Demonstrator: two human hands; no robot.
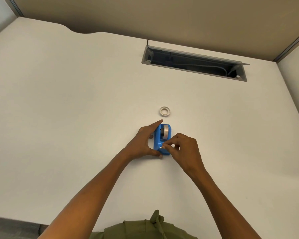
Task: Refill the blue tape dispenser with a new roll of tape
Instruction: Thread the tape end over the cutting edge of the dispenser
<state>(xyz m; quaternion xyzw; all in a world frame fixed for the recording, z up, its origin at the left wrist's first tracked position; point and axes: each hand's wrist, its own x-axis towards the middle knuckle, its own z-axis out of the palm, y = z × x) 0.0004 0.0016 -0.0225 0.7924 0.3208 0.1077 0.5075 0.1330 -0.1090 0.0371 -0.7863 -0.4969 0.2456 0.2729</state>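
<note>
Blue plastic: the tape dispenser point(160, 140) sits on the white desk point(76, 109), held between both hands, its cutter end toward the person.
Left hand point(144, 143): wrapped along the dispenser's left side, index finger stretched up past the far end, thumb hooked under the near corner, so the fingers clasp the body and steady it.
Right hand point(183, 149): fingers curled in, thumb and index fingertips point(165, 146) pinched together right at the cutter end; whether a tape end lies between them is too small to tell.
Roll in dispenser point(166, 130): a pale, shiny roll stands on edge in the well, just beyond the right fingertips and beside the left index finger.
Loose ring point(164, 111): a whitish ring lies flat on the desk, beyond the tip of the left index finger, apart from both hands; new roll or bare core, I cannot tell.
Cable tray point(193, 63): a grey slot open in the desk, well beyond both hands, with cables inside.
Clothing point(145, 228): olive green fabric at the near edge, between the forearms.
</note>
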